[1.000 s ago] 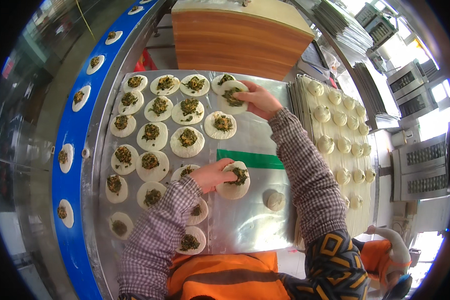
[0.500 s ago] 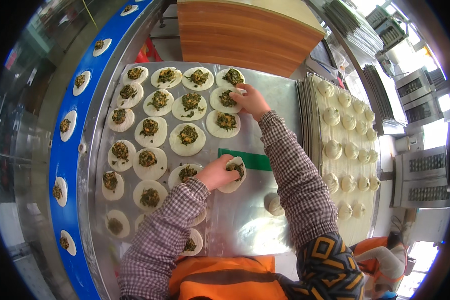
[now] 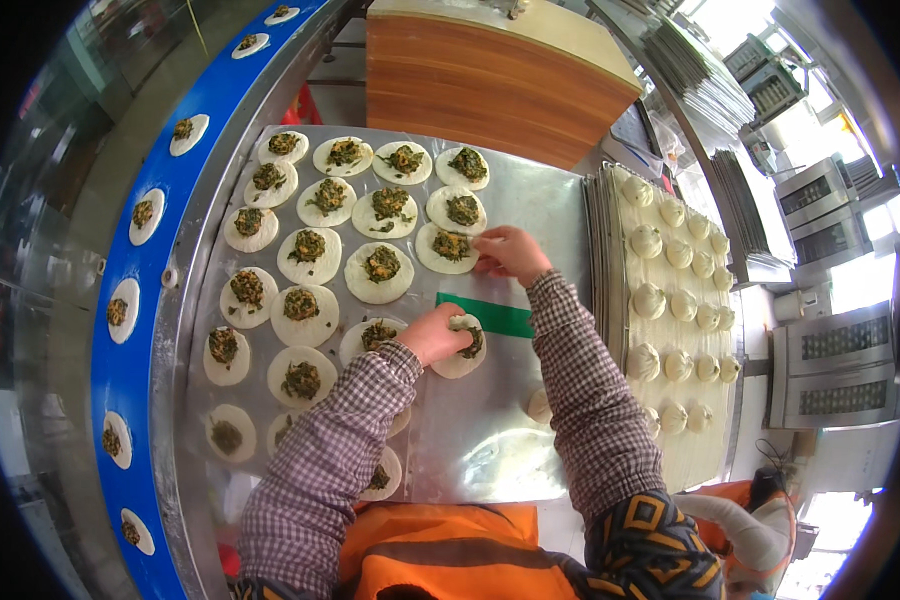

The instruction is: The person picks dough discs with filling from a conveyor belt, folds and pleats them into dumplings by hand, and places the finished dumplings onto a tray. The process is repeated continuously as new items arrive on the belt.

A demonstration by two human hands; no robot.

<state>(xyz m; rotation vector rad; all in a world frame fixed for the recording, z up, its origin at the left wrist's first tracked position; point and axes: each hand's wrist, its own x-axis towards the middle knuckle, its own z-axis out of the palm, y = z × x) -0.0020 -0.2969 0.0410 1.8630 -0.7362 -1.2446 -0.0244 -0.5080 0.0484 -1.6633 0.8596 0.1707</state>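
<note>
Holding a round dough disc (image 3: 455, 368) with green filling (image 3: 473, 345), the left hand (image 3: 432, 335) is near the middle of the frame, its thumb over the filling and the dough rim bent upward. The right hand (image 3: 513, 254), higher and more to the right, is narrow, with fingertips at the right edge of another filled disc (image 3: 436, 262); whether they pinch it or only touch it, I cannot tell.

If the left thumb presses too strongly, I think the filling may come over the rim or the dough may tear. A sideways pull by the right hand could push that disc into its neighbour just above, and spill some filling.

Between the hands, a green strip (image 3: 508, 320) lies on the metal desk (image 3: 470, 420). Lower, a gathered bun (image 3: 538, 406) is partly covered by the right sleeve (image 3: 590, 375), which might brush it if the forearm drops. Rows of filled discs (image 3: 372, 288) occupy the left of the desk. At the far left, a blue belt (image 3: 120, 265) carries more; at the right, a tray (image 3: 660, 333) bears closed buns (image 3: 646, 302).
</note>
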